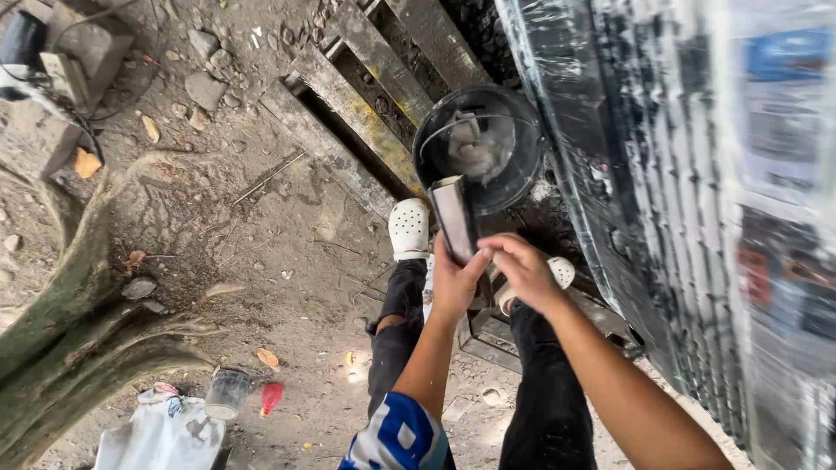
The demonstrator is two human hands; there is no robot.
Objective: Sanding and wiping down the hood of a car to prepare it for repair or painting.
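Flat dark panel [455,218] stood upright over black bucket [477,148], wet rag inside. Left hand [456,280] clasped panel's lower end; right hand [522,268] pinched its near edge. Cleaning seemingly midway, panel not yet set down.

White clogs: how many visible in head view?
2. One white clog on the dirt left of the black bucket; the second white clog is mostly hidden behind the right hand.

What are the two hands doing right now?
Left hand: closed around a flat metal piece over the black bucket.
Right hand: fingers touch the same piece; grip cannot be told.
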